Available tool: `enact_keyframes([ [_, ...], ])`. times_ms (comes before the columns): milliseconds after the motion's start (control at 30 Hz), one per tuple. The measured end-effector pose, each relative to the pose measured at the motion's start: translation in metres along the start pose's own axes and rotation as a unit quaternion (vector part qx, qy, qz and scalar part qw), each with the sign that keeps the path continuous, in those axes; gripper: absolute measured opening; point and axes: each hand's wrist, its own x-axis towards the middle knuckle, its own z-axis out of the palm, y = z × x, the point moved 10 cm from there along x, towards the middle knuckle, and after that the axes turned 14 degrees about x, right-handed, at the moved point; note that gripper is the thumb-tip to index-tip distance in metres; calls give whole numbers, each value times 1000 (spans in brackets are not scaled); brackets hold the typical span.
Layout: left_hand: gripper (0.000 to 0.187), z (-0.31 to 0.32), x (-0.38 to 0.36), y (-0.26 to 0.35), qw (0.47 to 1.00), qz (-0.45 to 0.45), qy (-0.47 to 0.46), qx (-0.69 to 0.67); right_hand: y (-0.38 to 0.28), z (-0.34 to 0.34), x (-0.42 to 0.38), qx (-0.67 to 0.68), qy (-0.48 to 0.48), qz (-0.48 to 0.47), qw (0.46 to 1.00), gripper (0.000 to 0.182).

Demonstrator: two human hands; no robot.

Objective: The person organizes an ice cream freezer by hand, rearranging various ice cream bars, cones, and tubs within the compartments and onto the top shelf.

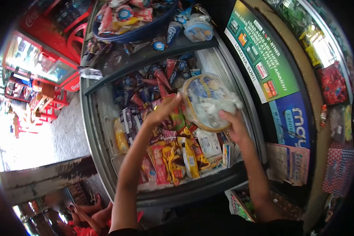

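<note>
An oval ice cream tub (194, 108) with a gold-rimmed, blue-printed lid is over the open chest freezer (91, 129). White frost-like material (220, 106) covers much of the lid. My right hand (235, 125) grips the tub at its near right side, thumb over the lid and the other fingers hidden beneath. At the left rim is my left hand (165, 110), slightly blurred, with its fingers stretched toward the tub. Below lie yellow ice cream packets (177, 159), a red-pink packet (158, 163) and a white pack (209, 143). Wrapped cones (161, 80) fill the far part.
On the freezer's far top stand a blue basin (133, 37) of wrapped cones and a clear-wrapped blue tub (198, 28). A green load-service sign (259, 51) runs along the right. Beyond the left side are a red drinks cooler (39, 43) and a seated person (86, 216).
</note>
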Motion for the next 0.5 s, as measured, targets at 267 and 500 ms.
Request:
enact_keyframes([
  [267,48,26,187,4,724,387,137,554,-20,-54,-35,-31,46,-52,997,60],
  [500,37,70,263,-55,489,322,17,811,-24,-61,-39,-51,64,-87,993,68],
])
